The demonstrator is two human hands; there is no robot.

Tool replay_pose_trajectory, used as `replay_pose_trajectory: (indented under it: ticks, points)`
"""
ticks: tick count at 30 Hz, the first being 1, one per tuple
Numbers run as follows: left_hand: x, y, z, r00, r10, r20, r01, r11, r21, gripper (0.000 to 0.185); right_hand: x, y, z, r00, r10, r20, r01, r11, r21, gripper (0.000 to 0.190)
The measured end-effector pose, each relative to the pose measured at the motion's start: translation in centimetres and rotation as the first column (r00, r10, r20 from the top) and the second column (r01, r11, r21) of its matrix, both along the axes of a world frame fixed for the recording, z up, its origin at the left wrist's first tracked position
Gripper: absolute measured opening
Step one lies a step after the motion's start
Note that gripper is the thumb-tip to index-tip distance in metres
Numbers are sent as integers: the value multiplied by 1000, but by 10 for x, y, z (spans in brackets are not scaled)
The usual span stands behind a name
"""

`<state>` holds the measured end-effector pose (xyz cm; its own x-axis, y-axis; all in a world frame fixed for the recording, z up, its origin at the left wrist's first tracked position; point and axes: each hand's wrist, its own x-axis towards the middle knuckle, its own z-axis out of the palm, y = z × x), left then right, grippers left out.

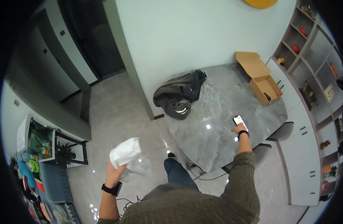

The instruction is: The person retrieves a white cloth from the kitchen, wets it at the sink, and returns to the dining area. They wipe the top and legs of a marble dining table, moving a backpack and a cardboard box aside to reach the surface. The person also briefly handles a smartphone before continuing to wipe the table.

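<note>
A crumpled white bundle (126, 154), thin and partly see-through at its lower end, is gripped in my left hand (113, 175) above the tiled floor. Whether it is a plastic bag or a cloth is unclear. My right hand (239, 128) reaches over a smartphone (238, 119) with a lit screen on the grey marble-patterned table (216, 103). It covers the phone's lower part, and its thumb side points left. Whether the fingers grip the phone or only touch it is hidden. A black strap circles each wrist.
A dark jacket (177, 93) lies heaped on the table's left side. At the back right, an open cardboard box (258, 91) holds a small black item. Chairs (280, 131) stand against the table's right edge. Black cables (199, 177) trail across the floor near my leg.
</note>
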<state>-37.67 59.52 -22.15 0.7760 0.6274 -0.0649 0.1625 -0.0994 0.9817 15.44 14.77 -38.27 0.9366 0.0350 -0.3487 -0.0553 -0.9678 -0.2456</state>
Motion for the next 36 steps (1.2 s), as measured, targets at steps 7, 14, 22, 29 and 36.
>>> replay_pose_trajectory:
  ticks: [7, 14, 22, 29, 36]
  points:
    - [83, 94, 10, 973, 207, -106, -190, 970, 153, 57, 63, -34, -10, 958, -266, -109, 240, 948, -211, 83]
    - [183, 138, 24, 969, 243, -39, -235, 961, 148, 55, 64, -32, -52, 979, -201, 32, 203, 957, -207, 92]
    - [240, 147, 22, 982, 182, -52, -177, 979, 99, 54, 68, -53, -66, 981, -176, 80, 182, 981, -73, 91]
    - [255, 149, 23, 984, 164, -70, -158, 983, 96, 54, 71, -54, -58, 989, -147, 7, 147, 985, -91, 89]
    - [272, 169, 23, 993, 118, -22, -116, 990, 78, 57, 100, 86, 10, 938, 45, 343, -108, 980, 169, 113]
